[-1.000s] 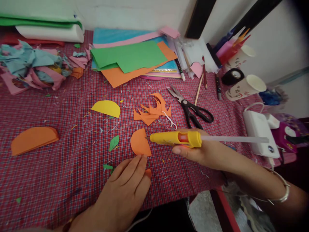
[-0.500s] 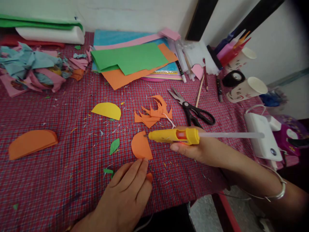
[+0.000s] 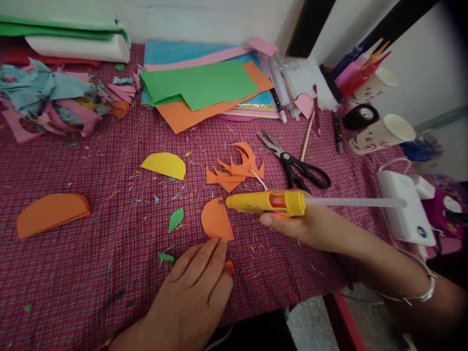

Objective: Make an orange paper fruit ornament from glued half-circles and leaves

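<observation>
My right hand point(image 3: 310, 226) grips a yellow glue gun point(image 3: 266, 202) with a clear glue stick point(image 3: 356, 202) poking out of its back. Its nozzle points left and touches the top edge of a small orange paper half-circle point(image 3: 216, 220) on the red checked cloth point(image 3: 91, 273). My left hand point(image 3: 193, 295) lies flat on the cloth, fingers together and stretched out, fingertips at the half-circle's lower edge. A small orange scrap point(image 3: 228, 266) shows beside its fingers. A green paper leaf point(image 3: 176, 219) lies just left of the half-circle.
A yellow half-circle point(image 3: 164, 165), orange cuttings point(image 3: 236, 168) and black scissors point(image 3: 298, 163) lie behind. A bigger orange half-circle point(image 3: 51, 212) sits far left. Coloured sheets point(image 3: 204, 90), paper scraps point(image 3: 47, 100), pencils, paper cups point(image 3: 383, 134) and a white box point(image 3: 404, 207) line the back and right.
Hardly anything has changed. The glue gun's nozzle stays at the orange half-circle, my left hand stays flat, and the view has drifted slightly.
</observation>
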A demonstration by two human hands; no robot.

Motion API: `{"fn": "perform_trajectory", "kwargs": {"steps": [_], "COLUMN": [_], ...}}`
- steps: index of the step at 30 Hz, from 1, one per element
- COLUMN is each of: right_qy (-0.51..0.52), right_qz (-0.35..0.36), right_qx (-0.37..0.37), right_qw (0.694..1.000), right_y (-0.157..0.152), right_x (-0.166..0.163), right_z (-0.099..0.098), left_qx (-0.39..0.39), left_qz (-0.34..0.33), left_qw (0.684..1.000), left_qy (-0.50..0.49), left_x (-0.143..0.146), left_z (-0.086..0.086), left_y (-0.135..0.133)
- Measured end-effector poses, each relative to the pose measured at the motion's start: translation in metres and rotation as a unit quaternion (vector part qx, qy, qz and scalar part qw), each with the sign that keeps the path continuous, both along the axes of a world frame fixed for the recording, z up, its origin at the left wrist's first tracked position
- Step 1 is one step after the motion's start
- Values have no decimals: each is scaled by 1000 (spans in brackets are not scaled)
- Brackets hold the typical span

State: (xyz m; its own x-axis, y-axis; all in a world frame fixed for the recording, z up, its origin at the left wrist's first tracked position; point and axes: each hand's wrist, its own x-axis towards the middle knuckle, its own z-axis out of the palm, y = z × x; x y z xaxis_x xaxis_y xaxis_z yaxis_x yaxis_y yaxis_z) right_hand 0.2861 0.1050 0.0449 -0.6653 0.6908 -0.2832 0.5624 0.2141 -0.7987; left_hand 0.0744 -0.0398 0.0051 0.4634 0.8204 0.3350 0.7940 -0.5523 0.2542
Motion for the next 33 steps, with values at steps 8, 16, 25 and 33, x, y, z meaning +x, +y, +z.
{"fn": "perform_trajectory", "kwargs": {"steps": [8,16,25,33], "right_qy": [6,12,-15,-36], "right_qz": [35,52,65,75], "right_qx": [-5,14,21,37], "right_qw": [999,998,998,996], "right_y": [-2,-6,-10,-14], "right_x": [-4,-7,-3,1], "right_z": [3,-3,5,11], "left_qx": [5,4,11,22], "left_qz": [-10,-4,-1,8], "left_qw": [1000,1000,1000,999], "left_qy": [22,14,12,33], "left_x": [0,1,1,-5], "left_z": [3,2,2,5], "left_y": [3,0,-1,3]}}
